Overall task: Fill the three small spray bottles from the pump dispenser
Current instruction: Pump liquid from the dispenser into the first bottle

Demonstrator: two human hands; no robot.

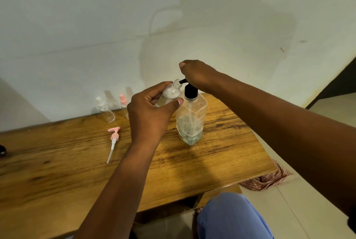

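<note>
Pump dispenser (190, 121): we see a clear body, a black pump top, pale speckled liquid low inside.
Held bottle (169, 94): we see clear plastic with whitish contents.
Loose pump (113, 138): we note pink with a white tube.
Bottles at upper left: we see one white cap (98, 100), one pink cap (122, 98).
Table (57, 171): we see honey-brown wood with dark grain.
Cloth (269, 178), lower right: we see a red and white check.

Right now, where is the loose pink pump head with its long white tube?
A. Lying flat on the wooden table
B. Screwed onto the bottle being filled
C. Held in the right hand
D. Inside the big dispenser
A: the loose pink pump head lies flat on the wooden table, left of the left hand, touched by neither hand.
</note>
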